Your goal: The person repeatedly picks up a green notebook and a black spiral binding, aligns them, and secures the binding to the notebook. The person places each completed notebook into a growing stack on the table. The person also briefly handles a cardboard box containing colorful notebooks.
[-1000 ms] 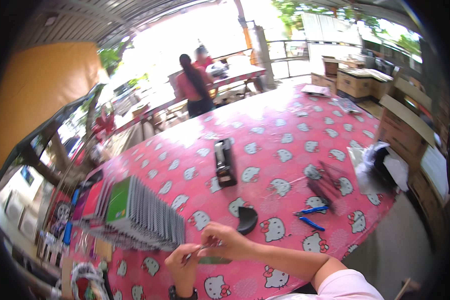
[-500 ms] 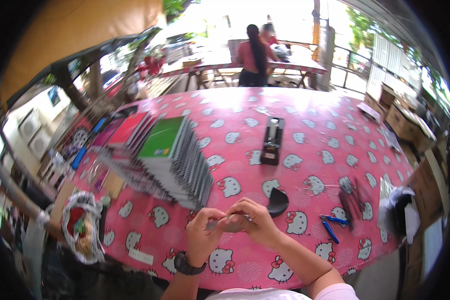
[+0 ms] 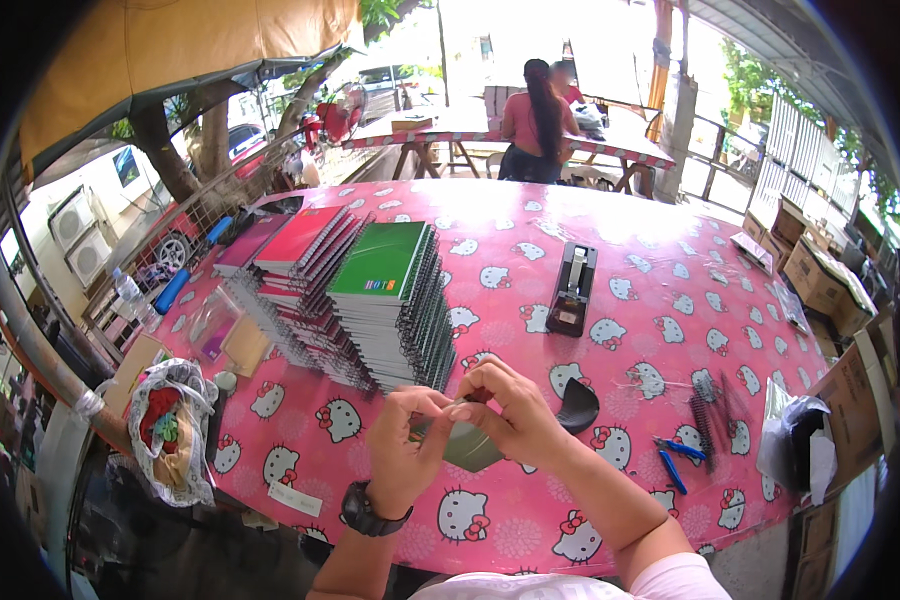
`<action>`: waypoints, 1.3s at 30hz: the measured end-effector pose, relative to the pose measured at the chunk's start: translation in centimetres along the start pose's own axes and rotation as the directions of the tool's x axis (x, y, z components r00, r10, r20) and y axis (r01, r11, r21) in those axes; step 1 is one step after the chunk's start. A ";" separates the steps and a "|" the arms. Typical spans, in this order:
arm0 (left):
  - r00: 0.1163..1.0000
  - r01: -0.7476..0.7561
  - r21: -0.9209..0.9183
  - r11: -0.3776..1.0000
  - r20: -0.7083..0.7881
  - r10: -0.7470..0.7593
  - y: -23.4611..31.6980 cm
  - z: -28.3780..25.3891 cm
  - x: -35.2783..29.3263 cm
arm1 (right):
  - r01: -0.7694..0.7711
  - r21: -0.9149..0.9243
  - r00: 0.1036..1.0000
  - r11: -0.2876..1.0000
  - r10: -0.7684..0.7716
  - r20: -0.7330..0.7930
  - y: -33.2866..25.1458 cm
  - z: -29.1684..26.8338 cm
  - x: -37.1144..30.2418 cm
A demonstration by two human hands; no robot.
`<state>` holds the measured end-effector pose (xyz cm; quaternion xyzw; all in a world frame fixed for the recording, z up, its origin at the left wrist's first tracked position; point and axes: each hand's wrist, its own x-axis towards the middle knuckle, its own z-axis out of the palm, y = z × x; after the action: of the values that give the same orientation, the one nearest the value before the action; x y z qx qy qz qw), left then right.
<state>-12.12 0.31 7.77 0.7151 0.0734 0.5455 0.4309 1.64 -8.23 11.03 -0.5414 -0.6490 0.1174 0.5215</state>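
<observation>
Both hands meet above the near middle of the pink table (image 3: 515,535). Between them is a dull grey-green piece (image 3: 472,450), smooth and curved; its kind is not clear. My left hand (image 3: 407,430), a black watch on its wrist, pinches it with thumb and fingertips. My right hand (image 3: 508,408) closes on it from the other side, and the fingertips touch. Just beyond the right hand lies a black rounded thing (image 3: 578,406). Close by on the left stands a tall stack of spiral notebooks (image 3: 385,290) with a green cover on top.
More notebooks with red (image 3: 300,237) and purple covers stand farther left. A black stapler-like device (image 3: 573,290) lies beyond the hands. Blue-handled pliers (image 3: 678,455) and black wire spirals (image 3: 705,420) are at right. A plastic bag of scraps (image 3: 173,430) sits at the left edge. People work at a far table.
The view has shifted, so the table's things appear farther right. The hands stay together; more of the grey-green piece shows beneath them.
</observation>
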 end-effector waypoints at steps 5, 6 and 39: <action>1.000 0.010 0.149 0.989 0.006 -0.011 0.7 -0.3 0.4 | 0.114 0.032 0.991 0.993 -0.112 -0.073 0.3 0.8 0.1; 0.999 0.024 0.168 0.985 0.021 -0.028 0.6 -0.4 0.6 | 0.130 0.012 0.989 0.991 -0.129 -0.077 0.3 0.7 0.2; 0.813 0.038 0.275 0.961 -0.567 0.130 -6.3 -2.0 13.5 | 0.052 0.424 0.810 0.904 0.210 -0.547 12.0 2.8 21.1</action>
<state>-6.14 13.04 13.08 0.5688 0.2583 0.7321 0.2717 9.09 14.96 12.87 -0.4534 -0.3942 0.1051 0.7924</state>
